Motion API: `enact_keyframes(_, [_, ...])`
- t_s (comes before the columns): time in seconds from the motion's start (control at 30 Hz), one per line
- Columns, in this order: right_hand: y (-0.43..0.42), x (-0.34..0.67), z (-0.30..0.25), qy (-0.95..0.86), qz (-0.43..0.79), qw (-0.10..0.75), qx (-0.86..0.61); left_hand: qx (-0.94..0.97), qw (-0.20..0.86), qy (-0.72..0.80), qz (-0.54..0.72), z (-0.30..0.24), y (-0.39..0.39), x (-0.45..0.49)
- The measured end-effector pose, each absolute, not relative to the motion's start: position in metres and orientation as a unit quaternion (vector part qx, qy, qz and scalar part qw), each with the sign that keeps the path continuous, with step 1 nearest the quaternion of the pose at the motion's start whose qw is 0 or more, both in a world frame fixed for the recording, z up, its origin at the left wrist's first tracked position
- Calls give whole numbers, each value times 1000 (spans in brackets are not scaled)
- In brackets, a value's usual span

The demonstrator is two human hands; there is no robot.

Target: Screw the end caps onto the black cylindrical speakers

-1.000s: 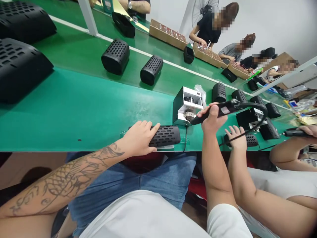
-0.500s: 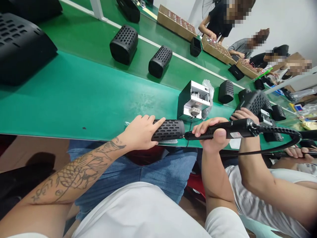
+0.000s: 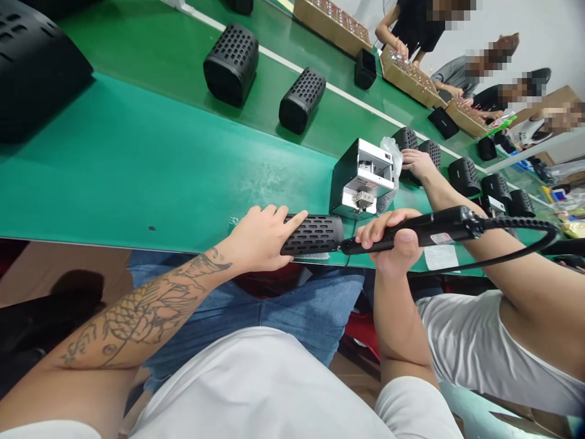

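My left hand (image 3: 265,239) grips a black perforated speaker housing (image 3: 315,235), which lies on its side near the bench's front edge. In my right hand (image 3: 395,241) is a black electric screwdriver (image 3: 425,230), held level with my fingers wrapped round its body. The driver's tip meets the right end of the housing; whether a screw is there is too small to make out. Just behind stands a black and silver screw feeder (image 3: 363,180), which neither hand touches. A thick coiled cable (image 3: 521,224) runs from the driver's rear to the right.
Two more housings (image 3: 231,64) stand on the green conveyor (image 3: 159,73) behind the bench. A large housing (image 3: 39,76) sits at the left. On the right, a co-worker's hand (image 3: 418,163) touches a housing. Farther back, people work at cardboard trays (image 3: 411,79).
The co-worker's arm has reached forward and set a housing down behind the screw feeder. My hands keep the same hold, with the driver tip still at the housing's end. The view has shifted slightly.
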State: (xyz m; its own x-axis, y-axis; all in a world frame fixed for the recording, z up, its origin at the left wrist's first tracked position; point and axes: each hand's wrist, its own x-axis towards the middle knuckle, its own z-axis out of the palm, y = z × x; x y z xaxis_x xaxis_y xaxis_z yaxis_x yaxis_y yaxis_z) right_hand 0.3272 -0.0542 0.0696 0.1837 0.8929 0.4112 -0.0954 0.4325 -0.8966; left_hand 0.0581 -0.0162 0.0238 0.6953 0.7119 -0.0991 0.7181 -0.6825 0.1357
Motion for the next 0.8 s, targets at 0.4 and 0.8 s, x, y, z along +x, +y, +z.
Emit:
enact_keyframes(0.4, [-52,327,62,-581,410,644,-283,913,99,395,-18,26,-17,58])
enact_keyframes(0.8, [-48,342,76,-585,339,667,-312,918,96,386,-4,22,-16,57])
